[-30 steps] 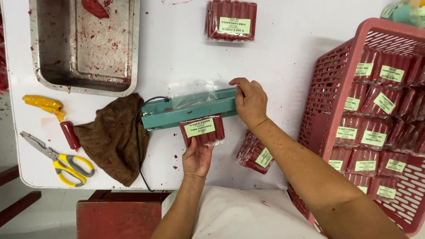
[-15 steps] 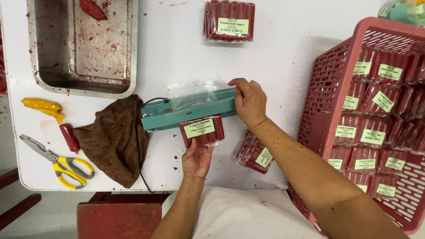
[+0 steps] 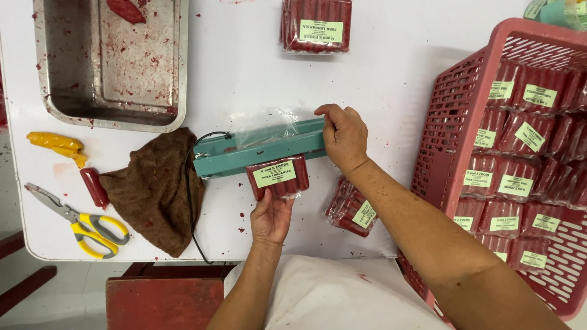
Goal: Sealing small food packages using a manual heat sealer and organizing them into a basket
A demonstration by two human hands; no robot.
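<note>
Now, near frame centre, our left hand (image 3: 271, 215) grips a labelled pack of red sausages (image 3: 278, 175) from below, its open end inside the teal heat sealer (image 3: 263, 150). Just right, our right hand (image 3: 343, 135) presses its closed fingers on the sealer's bar.

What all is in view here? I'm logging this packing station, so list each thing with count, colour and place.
sealer: one, teal, table centre, bar down on a clear bag
held pack: one, red sausages with a pale green label, at the sealer's near edge
sealed packs: one at the far edge, one beside the basket
basket: one, pink, right, full of labelled packs
tray: one, metal, red-stained, far left
cloth: one, brown, left of the sealer
scissors: one, yellow handles, near left
loose sausage: one, red, beside the cloth
yellow item: one, left edge
left hand: holds the pack
right hand: presses the sealer bar
</note>
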